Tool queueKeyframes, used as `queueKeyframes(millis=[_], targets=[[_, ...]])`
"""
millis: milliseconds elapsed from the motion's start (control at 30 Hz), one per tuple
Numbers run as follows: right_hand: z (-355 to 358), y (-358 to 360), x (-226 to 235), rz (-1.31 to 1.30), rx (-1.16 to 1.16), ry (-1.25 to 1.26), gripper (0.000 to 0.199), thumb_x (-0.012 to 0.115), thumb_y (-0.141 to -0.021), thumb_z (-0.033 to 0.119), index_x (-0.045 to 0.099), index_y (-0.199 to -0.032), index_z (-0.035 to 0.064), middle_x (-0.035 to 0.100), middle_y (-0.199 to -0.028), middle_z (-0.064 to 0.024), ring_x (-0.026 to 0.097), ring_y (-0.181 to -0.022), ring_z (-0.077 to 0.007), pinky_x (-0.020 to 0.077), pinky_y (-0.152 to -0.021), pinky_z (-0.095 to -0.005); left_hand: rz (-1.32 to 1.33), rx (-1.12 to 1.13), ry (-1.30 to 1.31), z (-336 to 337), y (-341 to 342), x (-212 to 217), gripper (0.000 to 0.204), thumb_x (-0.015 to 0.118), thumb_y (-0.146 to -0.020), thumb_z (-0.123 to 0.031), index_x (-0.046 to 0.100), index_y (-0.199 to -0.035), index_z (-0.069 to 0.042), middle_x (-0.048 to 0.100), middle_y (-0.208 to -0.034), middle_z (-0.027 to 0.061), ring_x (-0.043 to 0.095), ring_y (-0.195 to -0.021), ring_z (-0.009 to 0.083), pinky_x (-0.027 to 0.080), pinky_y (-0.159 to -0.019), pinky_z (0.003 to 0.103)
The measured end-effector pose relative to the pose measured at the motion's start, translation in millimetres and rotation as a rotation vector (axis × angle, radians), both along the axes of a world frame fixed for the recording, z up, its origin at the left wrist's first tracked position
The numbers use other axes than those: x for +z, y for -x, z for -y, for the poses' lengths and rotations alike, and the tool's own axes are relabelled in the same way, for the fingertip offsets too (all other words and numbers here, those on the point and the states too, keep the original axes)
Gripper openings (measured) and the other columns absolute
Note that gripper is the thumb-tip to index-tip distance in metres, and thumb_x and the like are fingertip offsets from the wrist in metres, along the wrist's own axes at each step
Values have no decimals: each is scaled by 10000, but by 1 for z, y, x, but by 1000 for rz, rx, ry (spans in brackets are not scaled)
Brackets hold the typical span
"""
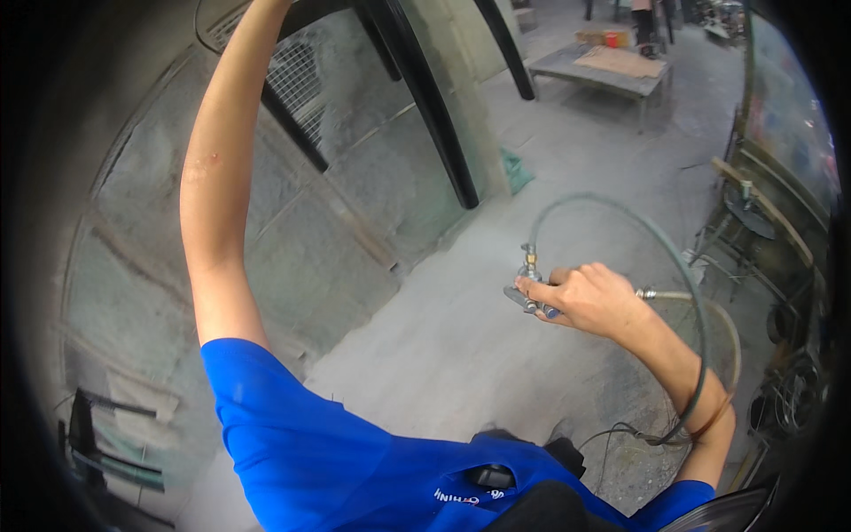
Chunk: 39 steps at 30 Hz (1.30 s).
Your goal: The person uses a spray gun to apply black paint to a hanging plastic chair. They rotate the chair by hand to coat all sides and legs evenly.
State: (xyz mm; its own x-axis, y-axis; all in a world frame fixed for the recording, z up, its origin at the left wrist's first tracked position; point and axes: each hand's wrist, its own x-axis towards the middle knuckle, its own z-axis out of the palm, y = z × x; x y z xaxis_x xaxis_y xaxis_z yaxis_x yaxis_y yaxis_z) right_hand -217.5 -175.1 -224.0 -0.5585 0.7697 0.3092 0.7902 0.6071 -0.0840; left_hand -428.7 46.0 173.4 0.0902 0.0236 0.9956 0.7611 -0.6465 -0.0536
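My right hand (587, 297) is closed around a small metal spray gun (531, 266) in the middle right of the view. A green-grey hose (658, 232) loops from the gun's fitting over to my right forearm, and a paler hose (720, 312) runs from behind the hand. My left arm (220, 177) reaches up past the top edge, so its hand is out of sight. Beside that arm, several black legs (427, 102) of what looks like a piece of furniture hang down at a slant, apart from the gun. Their upper ends are cut off.
A grey dusty panel wall (301, 293) with a mesh grille (297, 80) stands at left. Far off is a low table (612, 73) with boards on it. Racks and a wooden rail (764, 208) line the right side. A black frame (111, 443) lies lower left.
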Motion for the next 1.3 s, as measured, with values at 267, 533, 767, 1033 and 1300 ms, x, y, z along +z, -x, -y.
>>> queueKeyframes(millis=[267,533,767,1033,1300], targets=[[38,42,181,162,-210,-459,506,786,-866,225,643,-1351,207,684,-764,-95,704,-610,-253,586,-579,-405,-222,-123,-9,23,-46,23,413,614,-858,-305,744,-1117,-10,744,-1055,243,737,-928,389,589,-828,454],[65,54,273,301,-243,-766,479,733,-887,74,655,-1357,123,756,-967,-138,731,-780,-240,599,-690,-417,-223,79,40,88,166,-102,360,679,-986,-300,717,-1230,-37,691,-1186,128,660,-1111,211,518,-1018,335],[61,113,314,572,-210,-950,584,826,-854,238,637,-1395,127,694,-803,-55,649,-658,-205,570,-652,-352,1407,-751,797,60,326,-395,910,393,-1032,-613,129,-1629,22,230,-1649,293,114,-1568,445,111,-1272,600],[36,213,350,486,-461,-527,414,688,-934,184,678,-1342,117,704,-843,-73,668,-729,-195,552,-689,-354,1427,-1689,656,57,380,-409,970,356,-1032,-690,259,-1567,113,254,-1644,285,176,-1559,404,188,-1278,550],[29,303,367,316,-393,-363,294,630,-990,200,739,-1241,93,733,-846,-57,687,-725,-149,559,-678,-312,1403,-1632,682,105,418,-393,985,301,-1045,-688,243,-1548,157,266,-1645,263,173,-1568,367,178,-1293,464]])
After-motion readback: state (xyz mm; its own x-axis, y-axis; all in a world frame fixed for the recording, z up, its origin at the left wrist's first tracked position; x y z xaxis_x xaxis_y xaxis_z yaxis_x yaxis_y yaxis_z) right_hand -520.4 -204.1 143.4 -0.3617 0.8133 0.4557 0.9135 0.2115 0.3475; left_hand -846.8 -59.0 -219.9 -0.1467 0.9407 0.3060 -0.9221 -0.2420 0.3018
